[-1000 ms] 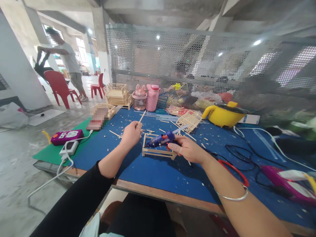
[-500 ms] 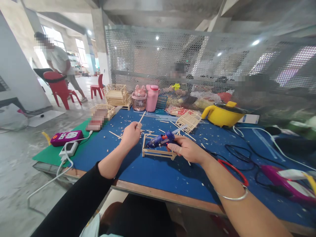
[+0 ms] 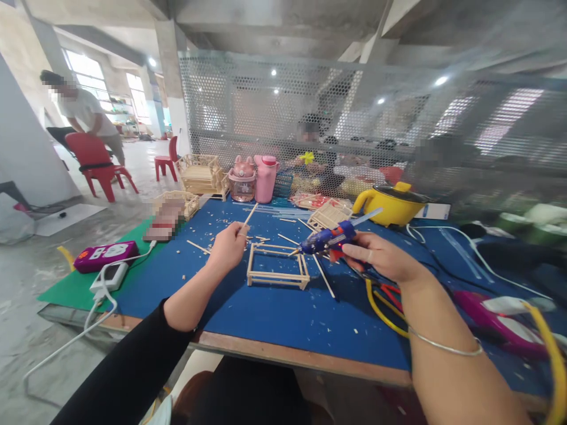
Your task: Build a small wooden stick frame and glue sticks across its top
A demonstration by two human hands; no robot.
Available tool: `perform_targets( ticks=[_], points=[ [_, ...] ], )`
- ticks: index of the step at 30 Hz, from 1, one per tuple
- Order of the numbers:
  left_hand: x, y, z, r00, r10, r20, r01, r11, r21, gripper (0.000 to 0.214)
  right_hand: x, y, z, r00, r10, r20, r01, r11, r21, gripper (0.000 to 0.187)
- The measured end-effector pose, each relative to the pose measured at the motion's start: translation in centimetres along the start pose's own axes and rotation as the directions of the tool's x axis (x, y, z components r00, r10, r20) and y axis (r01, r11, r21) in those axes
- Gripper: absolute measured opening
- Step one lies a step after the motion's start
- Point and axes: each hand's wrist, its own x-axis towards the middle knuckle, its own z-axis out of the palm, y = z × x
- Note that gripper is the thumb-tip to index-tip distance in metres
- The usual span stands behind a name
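My left hand (image 3: 228, 247) is closed on a thin wooden stick (image 3: 251, 215), which points up and away from me. My right hand (image 3: 376, 254) grips a blue hot glue gun (image 3: 325, 238), its nozzle aimed left and down. A clear glue stick (image 3: 368, 216) juts from the gun's rear. Between the hands, a small rectangular frame of wooden sticks (image 3: 277, 277) stands on the blue tabletop (image 3: 266, 321). The nozzle is at the frame's far right corner; whether it touches the wood I cannot tell.
Behind the frame lie a slatted stick panel (image 3: 330, 216) and loose sticks. A pink bottle (image 3: 266, 182), a yellow pot (image 3: 396, 206) and a stick-built model (image 3: 201, 177) stand at the back. Cables and a purple power strip (image 3: 500, 324) lie right; a phone (image 3: 163, 221) lies left.
My right hand has drawn the glue gun rightward, from over the frame to its right corner. My left hand still holds the stick. The view has shifted slightly, and a yellow cable shows under my right arm.
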Motion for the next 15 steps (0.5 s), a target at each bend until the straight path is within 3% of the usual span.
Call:
perform_targets(
  ticks=[5, 9, 15],
  points=[
    [-0.4, 0.4, -0.1, 1.000, 0.029, -0.003, -0.029, 1.000, 0.003, 0.029, -1.9, 0.5, -2.8, 0.993, 0.104, 0.056, -0.103, 0.994, -0.033, 0.045],
    [-0.3, 0.2, -0.1, 0.999, 0.039, -0.009, -0.039, 0.999, 0.031, 0.031, -1.9, 0.5, -2.5, 0.983, 0.155, 0.103, -0.146, 0.986, -0.086, 0.043],
    [-0.3, -0.2, 0.2, 0.998, 0.065, 0.012, -0.066, 0.997, 0.042, 0.031, -1.7, 0.8, -2.2, 0.983, 0.131, 0.132, -0.118, 0.988, -0.103, 0.042]
  ],
)
